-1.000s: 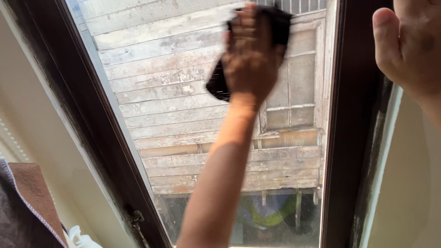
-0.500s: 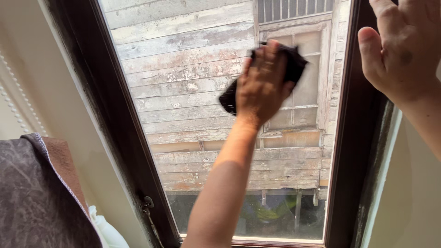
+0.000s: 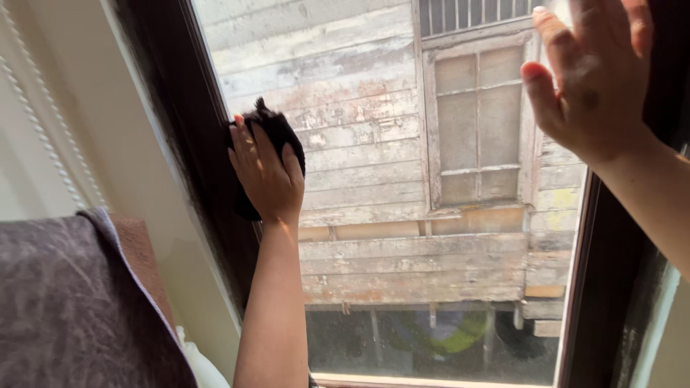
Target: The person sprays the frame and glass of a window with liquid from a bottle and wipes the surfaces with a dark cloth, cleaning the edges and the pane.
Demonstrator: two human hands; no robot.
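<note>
My left hand [image 3: 267, 176] presses a small black cloth [image 3: 277, 128] flat against the window glass [image 3: 374, 108], right at the glass's left edge beside the dark left frame [image 3: 180, 129]. The cloth shows above and beside my fingers, and my forearm rises from the bottom centre. My right hand [image 3: 589, 86] is at the upper right with fingers spread. It holds nothing, and its palm rests on the glass next to the dark right frame [image 3: 611, 287].
Through the glass I see a weathered wooden plank wall [image 3: 402, 259] with a shuttered window. A white bead cord [image 3: 43, 129] hangs on the pale wall at left. A grey and brown fabric [image 3: 65, 309] fills the lower left, with something white [image 3: 201, 366] below it.
My left hand has swept the black cloth from the upper middle of the glass down and left to the left frame. The view has shifted right, and my right hand stays at the upper right.
</note>
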